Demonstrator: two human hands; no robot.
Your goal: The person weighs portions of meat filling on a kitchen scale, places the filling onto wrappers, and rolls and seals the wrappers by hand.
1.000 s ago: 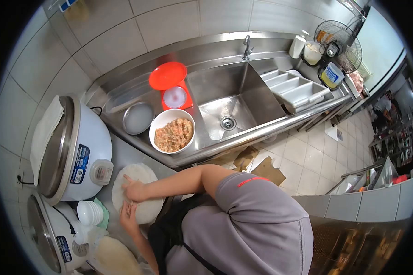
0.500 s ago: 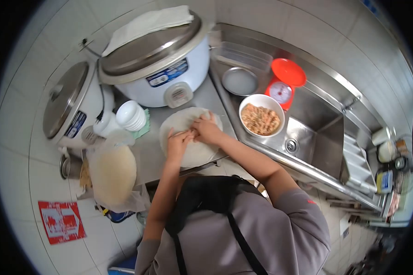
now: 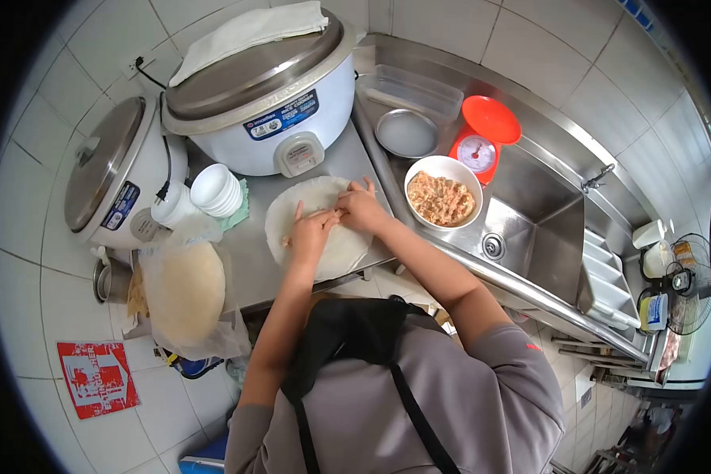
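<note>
A round, pale, thin wrapper sheet (image 3: 292, 201) lies on the steel counter in front of me. My left hand (image 3: 312, 233) and my right hand (image 3: 361, 209) meet over its middle, fingertips bent together at a small strip of minced filling (image 3: 317, 212). One left finger points up, away from the rest. Several right fingers lift off the sheet at its upper right. Most of the filling is hidden under my fingers. To the right, a white bowl (image 3: 475, 207) holds pinkish minced filling (image 3: 441, 197). A stack of similar round wrappers (image 3: 186, 288) rests in clear plastic at the left.
Behind the wrapper stands a large rice cooker (image 3: 292, 110), with a second cooker (image 3: 118, 166) at left. White bowls (image 3: 216, 191) are stacked nearby. Past the filling bowl are a round metal pan (image 3: 407, 133), a red scale (image 3: 477, 154) and a steel sink (image 3: 529, 229).
The view has shifted slightly, so everything sits a little further left. My hands stay together at the wrapper's middle, with the right fingers now raised more.
</note>
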